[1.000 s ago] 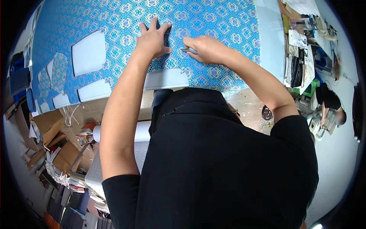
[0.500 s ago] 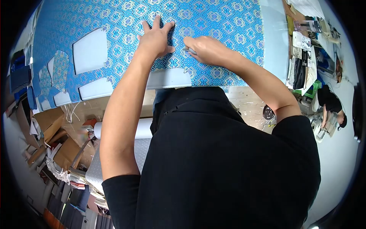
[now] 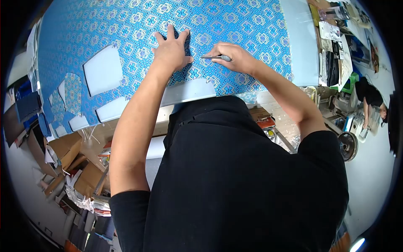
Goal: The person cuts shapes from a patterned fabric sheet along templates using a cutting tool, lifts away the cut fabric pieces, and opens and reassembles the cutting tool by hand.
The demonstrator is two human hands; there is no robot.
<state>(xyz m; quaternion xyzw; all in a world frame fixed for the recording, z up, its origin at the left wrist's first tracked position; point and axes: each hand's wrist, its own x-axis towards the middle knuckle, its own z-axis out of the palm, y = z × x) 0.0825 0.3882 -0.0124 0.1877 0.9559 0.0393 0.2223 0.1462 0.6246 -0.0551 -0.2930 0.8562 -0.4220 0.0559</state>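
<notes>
Blue patterned fabric (image 3: 247,25) covers most of the pale table. My left hand (image 3: 171,53) lies on it with its fingers spread, palm down. To the right, my right hand (image 3: 236,58) is closed around a slim grey pen-like tool (image 3: 226,58). Its thin metal end points left toward my left thumb, above or on the fabric; whether it touches I cannot tell. Openings in the fabric show the pale surface, a large one (image 3: 103,69) left of my left forearm. Cut fabric pieces (image 3: 73,94) lie at the far left.
A bare strip of the pale table (image 3: 304,46) runs along the right, beside a side surface with papers and a clear container (image 3: 336,13). Cardboard boxes (image 3: 90,180) stand on the floor at left. A fan (image 3: 347,147) and another person (image 3: 369,94) are at right.
My right hand has shifted slightly right and turned, so more of the tool shows. My left hand stays spread on the fabric. The whole view has shifted somewhat.
</notes>
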